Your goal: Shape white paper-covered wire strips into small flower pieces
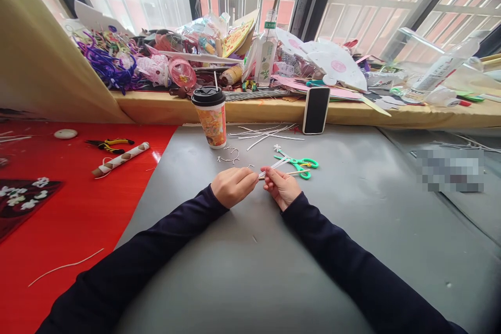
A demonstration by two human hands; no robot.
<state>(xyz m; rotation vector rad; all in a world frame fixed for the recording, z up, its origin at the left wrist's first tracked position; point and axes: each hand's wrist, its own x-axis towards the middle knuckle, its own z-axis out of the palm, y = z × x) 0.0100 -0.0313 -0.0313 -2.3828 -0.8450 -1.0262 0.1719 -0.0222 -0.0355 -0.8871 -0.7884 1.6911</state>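
Observation:
My left hand (pixel 233 186) and my right hand (pixel 282 187) meet over the grey table (pixel 274 261), both in dark sleeves. Between their fingertips they pinch thin white strips (pixel 273 167) that stick out up and to the right. Green-handled scissors (pixel 300 163) lie on the table just beyond my right hand. More loose white strips (pixel 266 134) and small bent white pieces (pixel 229 156) lie farther back.
A lidded paper cup with a straw (pixel 211 116) stands behind my left hand. A phone (pixel 315 109) leans on the cluttered window ledge (pixel 274 109). On the red sheet (pixel 58 203) at left lie pliers (pixel 109 144), a paper roll (pixel 120 159) and a white disc (pixel 65 133).

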